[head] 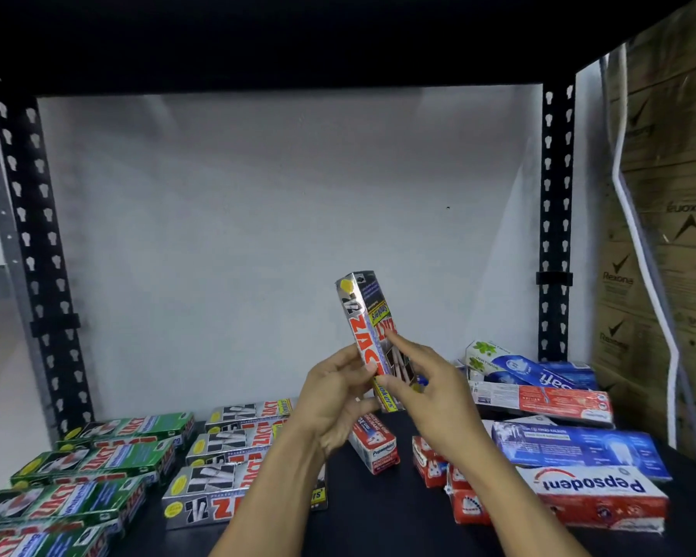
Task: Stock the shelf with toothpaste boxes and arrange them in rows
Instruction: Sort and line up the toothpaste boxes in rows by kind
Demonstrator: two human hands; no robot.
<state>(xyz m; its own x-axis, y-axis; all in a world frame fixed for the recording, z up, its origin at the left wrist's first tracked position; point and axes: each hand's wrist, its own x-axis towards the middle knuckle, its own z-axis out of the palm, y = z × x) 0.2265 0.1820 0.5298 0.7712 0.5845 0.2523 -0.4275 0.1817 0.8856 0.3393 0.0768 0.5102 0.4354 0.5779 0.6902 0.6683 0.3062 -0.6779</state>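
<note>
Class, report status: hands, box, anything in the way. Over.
Left grip holds silver Zact box, tilted, above shelf. Right grip touches it. Loose red Pepsodent box lies below.

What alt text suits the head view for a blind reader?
The left hand holds a silver Zact box nearly upright over a black shelf, the right hand touching it. Green Zact boxes lie in rows at left, silver boxes mid-shelf, mixed red and blue boxes at right.

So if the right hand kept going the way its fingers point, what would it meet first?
The silver rectangular cardboard Zact toothpaste box that the left hand holds up; the right hand's forefinger seems to touch its face, though depth is unclear.
</note>
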